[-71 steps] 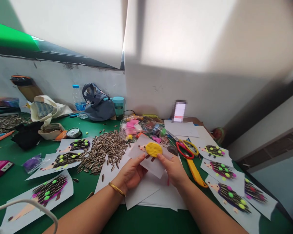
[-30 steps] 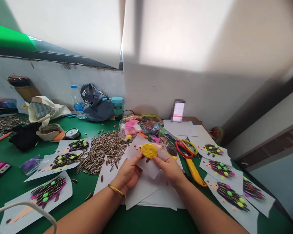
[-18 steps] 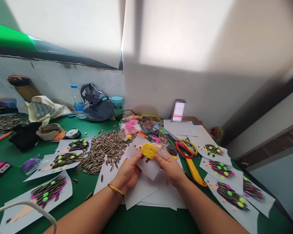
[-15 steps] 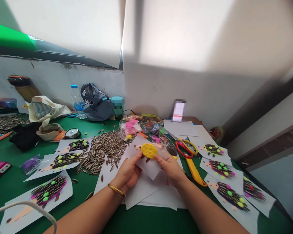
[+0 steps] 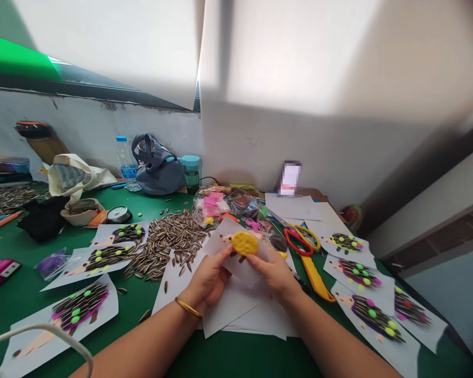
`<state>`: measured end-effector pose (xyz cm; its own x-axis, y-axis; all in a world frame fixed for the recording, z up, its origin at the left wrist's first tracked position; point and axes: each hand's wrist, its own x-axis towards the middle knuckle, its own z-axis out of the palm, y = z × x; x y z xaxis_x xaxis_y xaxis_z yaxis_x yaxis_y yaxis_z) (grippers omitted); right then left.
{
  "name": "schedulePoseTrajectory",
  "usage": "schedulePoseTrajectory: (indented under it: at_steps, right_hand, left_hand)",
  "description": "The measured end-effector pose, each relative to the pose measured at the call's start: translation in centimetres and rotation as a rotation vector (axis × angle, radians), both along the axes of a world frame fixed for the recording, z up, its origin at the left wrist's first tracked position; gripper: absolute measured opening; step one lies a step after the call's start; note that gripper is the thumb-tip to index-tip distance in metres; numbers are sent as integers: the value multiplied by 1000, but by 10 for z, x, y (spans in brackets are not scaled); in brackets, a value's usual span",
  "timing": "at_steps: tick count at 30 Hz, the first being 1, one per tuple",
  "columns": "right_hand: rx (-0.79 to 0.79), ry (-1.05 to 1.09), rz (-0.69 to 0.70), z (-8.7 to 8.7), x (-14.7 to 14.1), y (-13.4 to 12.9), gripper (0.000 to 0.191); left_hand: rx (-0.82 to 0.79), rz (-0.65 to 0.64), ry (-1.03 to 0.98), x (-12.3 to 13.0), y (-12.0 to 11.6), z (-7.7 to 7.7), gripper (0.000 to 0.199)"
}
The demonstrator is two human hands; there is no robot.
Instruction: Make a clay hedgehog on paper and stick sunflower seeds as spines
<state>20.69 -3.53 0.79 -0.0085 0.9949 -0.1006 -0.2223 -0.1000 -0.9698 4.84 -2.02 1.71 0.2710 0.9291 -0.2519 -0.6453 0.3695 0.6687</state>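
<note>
Both hands hold up a small white paper card [image 5: 242, 274] above a stack of white sheets [image 5: 236, 315]. A flat yellow clay oval [image 5: 245, 244] sits on the card, with a pinkish clay head to its left and a brown foot below. My left hand [image 5: 211, 275] grips the card's left edge, its thumb at the oval's lower left. My right hand [image 5: 276, 273] pinches the right side, thumb by the oval's lower edge. Left of the card lies a heap of striped sunflower seeds [image 5: 173, 236].
Hedgehog pictures [image 5: 82, 307] of seeds and clay dots lie left, with more hedgehog pictures [image 5: 372, 317] right. Red-handled scissors [image 5: 297, 241] and a yellow cutter [image 5: 318, 281] lie beside my right hand. Bagged clay [image 5: 213, 205], a blue bag [image 5: 160, 173] and a phone [image 5: 289, 178] stand behind.
The card with the yellow oval has shifted slightly right and tilted a little. My right thumb sits lower and further left against the oval. Both hands keep their hold.
</note>
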Motion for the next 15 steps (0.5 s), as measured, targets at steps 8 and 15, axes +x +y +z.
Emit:
schedulePoseTrajectory:
  at_steps: [8,15]
  right_hand:
    - [10,-82,-2,0,-6,-3,49]
    - [85,-132,7,-4,-4,-1,43]
  left_hand:
    - [43,15,32,2,-2,-2,60]
    - [32,51,9,2,-1,-3,58]
